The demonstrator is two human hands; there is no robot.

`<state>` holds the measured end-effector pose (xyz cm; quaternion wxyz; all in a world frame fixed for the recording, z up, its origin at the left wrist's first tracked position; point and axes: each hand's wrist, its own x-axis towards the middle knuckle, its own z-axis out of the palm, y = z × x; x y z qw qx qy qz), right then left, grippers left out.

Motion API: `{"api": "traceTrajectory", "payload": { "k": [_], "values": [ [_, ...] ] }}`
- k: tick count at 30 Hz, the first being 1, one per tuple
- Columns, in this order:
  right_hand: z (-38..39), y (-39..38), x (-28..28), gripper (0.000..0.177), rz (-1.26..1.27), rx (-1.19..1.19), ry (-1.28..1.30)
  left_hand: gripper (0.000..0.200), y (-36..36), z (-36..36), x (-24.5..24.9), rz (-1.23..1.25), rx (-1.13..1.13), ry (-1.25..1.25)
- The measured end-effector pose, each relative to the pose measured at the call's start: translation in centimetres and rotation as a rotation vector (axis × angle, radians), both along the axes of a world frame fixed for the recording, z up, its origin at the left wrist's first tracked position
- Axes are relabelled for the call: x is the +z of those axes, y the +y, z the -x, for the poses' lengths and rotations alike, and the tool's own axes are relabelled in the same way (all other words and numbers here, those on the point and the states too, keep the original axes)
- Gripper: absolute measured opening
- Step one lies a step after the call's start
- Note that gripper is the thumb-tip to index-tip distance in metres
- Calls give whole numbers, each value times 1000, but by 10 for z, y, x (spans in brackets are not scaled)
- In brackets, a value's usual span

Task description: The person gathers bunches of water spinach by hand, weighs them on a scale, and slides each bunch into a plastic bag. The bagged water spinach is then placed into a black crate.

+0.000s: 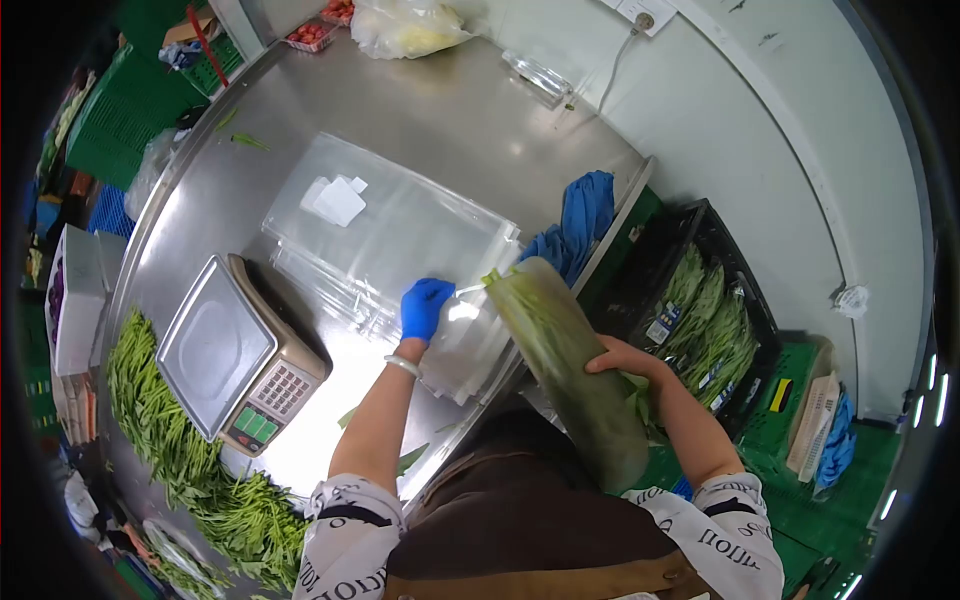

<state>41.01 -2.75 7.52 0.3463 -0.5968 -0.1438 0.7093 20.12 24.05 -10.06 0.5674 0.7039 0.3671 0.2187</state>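
Note:
A clear plastic bag of leafy greens point(560, 360) slants across my front, its mouth toward the table and its base low by my apron. My right hand point(622, 360) is bare and wraps around the bag's side, with the thumb on top. At the bag's mouth, pale green stem ends poke out. My left hand point(425, 308), in a blue glove, is closed beside that mouth, pinching a thin white strip point(468, 290) that runs to the stem ends. Under it lies a stack of flat clear bags point(400, 215) with white labels point(336, 200) on top.
A weighing scale point(245, 355) stands left, with loose long greens point(190, 440) around its outer side. Blue cloth point(585, 215) lies at the table's right edge. Beyond it, a black crate point(700, 310) holds bagged greens. A clear plastic container point(538, 78) rests by the wall.

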Motion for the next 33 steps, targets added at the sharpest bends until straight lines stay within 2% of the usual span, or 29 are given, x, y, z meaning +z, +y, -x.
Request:
{"api": "traceTrajectory", "payload": {
  "k": [1, 4, 7, 8, 9, 11, 12, 14, 15, 17, 19, 21, 22, 24, 27, 28, 31, 33],
  "values": [
    [4, 3, -2, 84, 20, -4, 55, 12, -1, 8, 6, 43, -50, 44],
    [20, 11, -11, 83, 72, 1, 204, 13, -4, 28, 7, -166, -222, 223],
    [25, 21, -27, 76, 130, 29, 293, 13, 6, 37, 10, 328, 136, -33],
    [27, 24, -28, 73, 170, 22, 323, 13, 8, 33, 48, 363, 128, -19],
    [28, 25, -28, 70, 212, 19, 352, 9, 11, 34, 59, 358, 57, -81],
    [26, 28, -29, 66, 322, 20, 383, 8, 4, 29, 57, -77, -24, -20],
    [26, 29, -29, 64, 377, 26, 396, 7, -2, 28, 49, -100, -27, 10],
    [26, 24, -22, 62, 289, -31, 396, 9, -11, 27, 36, -159, -105, 68],
    [27, 20, -19, 60, 248, -60, 396, 12, -13, 27, 24, -531, -181, 59],
    [32, 21, -14, 57, 192, -64, 377, 12, -19, 35, 14, -635, -223, 204],
    [40, 23, -11, 55, 169, -55, 354, 13, -13, 39, -9, -214, -101, 63],
    [49, 25, -11, 54, 172, -35, 330, 15, -2, 40, -9, 218, -10, -33],
    [50, 24, -13, 53, 213, -30, 330, 14, 0, 44, -9, 249, -11, -65],
    [53, 21, -16, 51, 292, -27, 335, 14, 6, 45, 38, 314, -37, -100],
    [61, 22, -4, 46, 360, -132, 392, 12, 0, 44, 68, 299, -60, -159],
    [64, 24, -4, 44, 314, -123, 428, 9, -5, 42, 70, 70, -127, -129],
    [77, 37, -11, 40, 205, -130, 452, 9, -34, 24, 82, -166, -17, -161],
    [82, 59, -21, 37, 166, -167, 427, 11, -50, 12, 121, -308, -2, -236]
  ]
}}
